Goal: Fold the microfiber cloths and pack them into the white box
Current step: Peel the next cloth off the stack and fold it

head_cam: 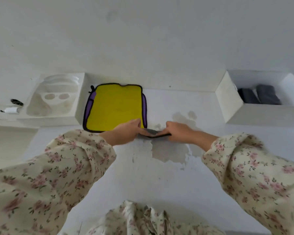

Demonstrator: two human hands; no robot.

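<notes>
A small dark grey microfiber cloth lies flat on the white table, folded into a narrow strip. My left hand pinches its left end and my right hand pinches its right end. At the far right stands the white box, open, with two folded dark grey cloths lying inside. Both arms wear floral sleeves.
A yellow pouch with purple sides and black trim lies just behind my left hand. A white moulded tray sits at the far left, with a small black item and a white plug beside it. Stains mark the table under the cloth.
</notes>
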